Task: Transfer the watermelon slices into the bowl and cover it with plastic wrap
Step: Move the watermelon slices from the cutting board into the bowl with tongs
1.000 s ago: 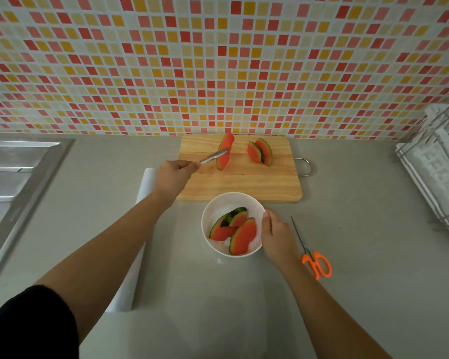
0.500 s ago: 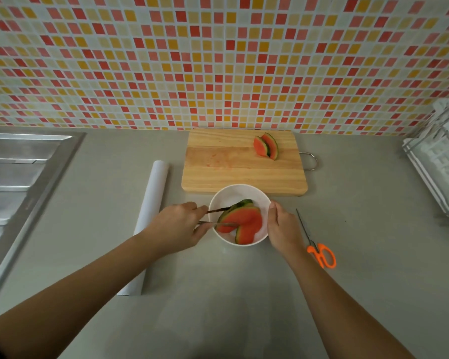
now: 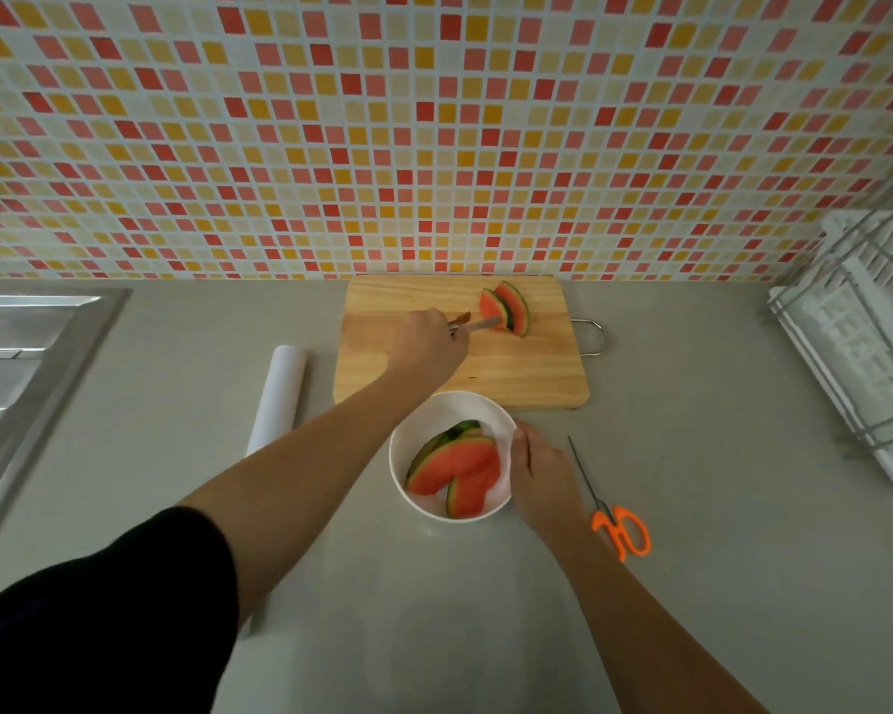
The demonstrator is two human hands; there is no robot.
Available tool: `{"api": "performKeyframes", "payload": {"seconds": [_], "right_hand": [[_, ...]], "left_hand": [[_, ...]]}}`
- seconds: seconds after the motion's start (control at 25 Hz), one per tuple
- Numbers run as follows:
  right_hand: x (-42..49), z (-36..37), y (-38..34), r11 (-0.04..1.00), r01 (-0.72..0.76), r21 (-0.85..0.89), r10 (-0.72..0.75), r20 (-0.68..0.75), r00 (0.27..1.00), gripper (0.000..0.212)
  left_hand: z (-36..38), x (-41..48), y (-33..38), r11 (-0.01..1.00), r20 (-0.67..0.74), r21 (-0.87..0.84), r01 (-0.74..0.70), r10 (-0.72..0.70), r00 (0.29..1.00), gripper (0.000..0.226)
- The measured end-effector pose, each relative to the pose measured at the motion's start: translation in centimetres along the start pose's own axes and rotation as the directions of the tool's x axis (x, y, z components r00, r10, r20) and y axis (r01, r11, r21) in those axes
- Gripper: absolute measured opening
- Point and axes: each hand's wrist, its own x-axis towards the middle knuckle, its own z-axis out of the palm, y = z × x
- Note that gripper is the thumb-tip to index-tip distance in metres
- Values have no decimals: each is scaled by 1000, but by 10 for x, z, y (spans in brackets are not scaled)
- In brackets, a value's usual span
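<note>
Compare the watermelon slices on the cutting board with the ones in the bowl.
The board slices stand on edge, leaning together; the bowl slices lie flat, overlapped. The board slices are two; the bowl slices make a bigger pile. The left hand holds tongs against the board slices; nothing touches the bowl slices. Both have red flesh and green rind.
</note>
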Motion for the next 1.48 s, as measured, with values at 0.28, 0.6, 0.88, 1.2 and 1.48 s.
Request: {"api": "performKeyframes", "payload": {"seconds": [0.28, 0.6, 0.88, 1.2, 1.48], "right_hand": [[0, 3, 0, 1000, 0, -3, -1, -48, 999, 27], [0, 2, 0, 999, 39, 7, -38, -49, 998, 43], [1, 2, 2, 998, 53, -15, -53, -43, 998, 39], [-1, 1, 2, 999, 43, 32, -43, -22, 999, 31], [0, 3, 4, 1000, 13, 27, -13, 7, 1000, 31]], "left_hand": [[33, 20, 43, 993, -51, -61, 101, -104, 993, 25], [21, 22, 11, 990, -51, 121, 67, -61, 997, 15], [21, 36, 1, 994, -67, 41, 106, -103, 992, 27], [27, 53, -16, 989, -102, 139, 46, -31, 994, 32], [19, 61, -25, 996, -60, 87, -5, 10, 998, 29]]}}
